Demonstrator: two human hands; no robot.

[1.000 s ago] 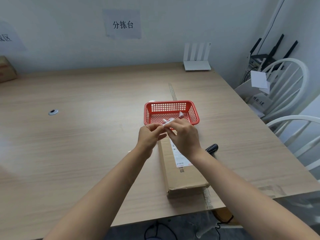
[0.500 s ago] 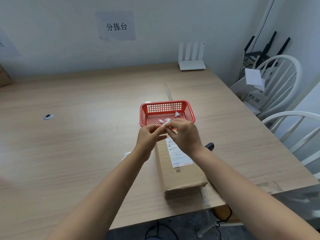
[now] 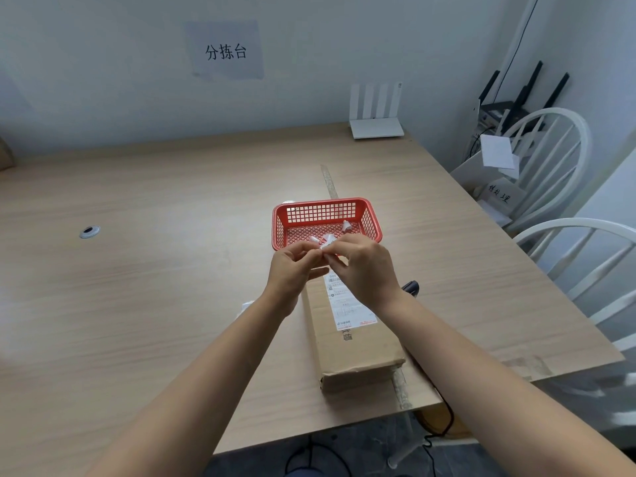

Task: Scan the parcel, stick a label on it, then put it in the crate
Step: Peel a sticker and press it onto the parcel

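Note:
A long brown cardboard parcel [image 3: 358, 346] lies on the wooden table [image 3: 155, 287], its near end at the table's front edge, with a white printed shipping slip [image 3: 347, 304] on top. Above its far end my left hand [image 3: 292, 270] and my right hand [image 3: 364, 266] meet, both pinching a small white label [image 3: 326, 243] between the fingertips. Just beyond them sits a red plastic mesh basket [image 3: 327, 216] holding a few curled white paper scraps. A black scanner [image 3: 411, 288] lies to the right of the parcel, mostly hidden by my right wrist.
A white router [image 3: 377, 127] stands at the table's far edge by the wall. Two white chairs [image 3: 564, 187] stand to the right, one holding papers and black routers. A cable grommet [image 3: 90, 231] sits in the table at left. Cables hang below the front edge.
My hands stay together over the parcel's far end, still working the small label. The camera has shifted slightly; parcel and basket have not moved.

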